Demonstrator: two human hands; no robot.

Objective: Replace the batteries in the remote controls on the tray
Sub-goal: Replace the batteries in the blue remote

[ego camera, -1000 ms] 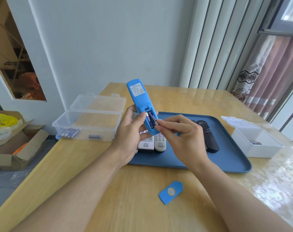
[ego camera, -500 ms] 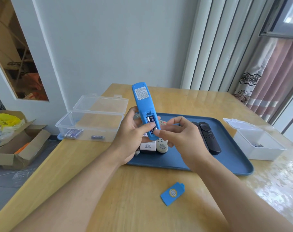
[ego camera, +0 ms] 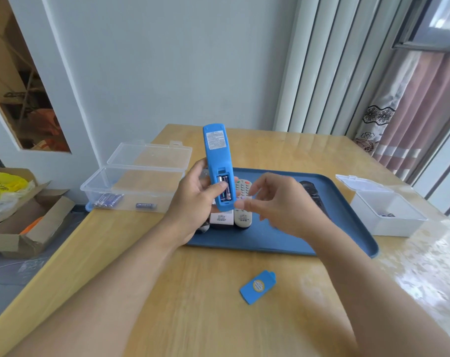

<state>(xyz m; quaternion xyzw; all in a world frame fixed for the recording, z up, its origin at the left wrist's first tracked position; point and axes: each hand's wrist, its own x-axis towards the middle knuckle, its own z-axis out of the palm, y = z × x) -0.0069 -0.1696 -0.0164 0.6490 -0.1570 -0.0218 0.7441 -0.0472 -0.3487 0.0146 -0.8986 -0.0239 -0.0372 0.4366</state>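
My left hand (ego camera: 193, 199) holds a blue remote (ego camera: 216, 153) upright with its back toward me, above the dark blue tray (ego camera: 275, 235). The battery bay is uncovered and two batteries (ego camera: 225, 190) sit inside, my thumb resting beside them. My right hand (ego camera: 278, 202) hovers just right of the remote, fingers apart and blurred, holding nothing. The blue battery cover (ego camera: 258, 286) lies on the table near me. A white remote (ego camera: 242, 202) and a black remote (ego camera: 312, 191) rest on the tray.
A clear open box (ego camera: 131, 181) with several batteries (ego camera: 108, 200) stands left of the tray. A white open box (ego camera: 383, 210) stands at the right. A cardboard box (ego camera: 20, 222) sits on the floor to the left. The wooden table (ego camera: 193, 292) extends toward me.
My right hand pushed a battery into the remote's bay, then let go and drew back to the right. The left hand kept the remote upright.
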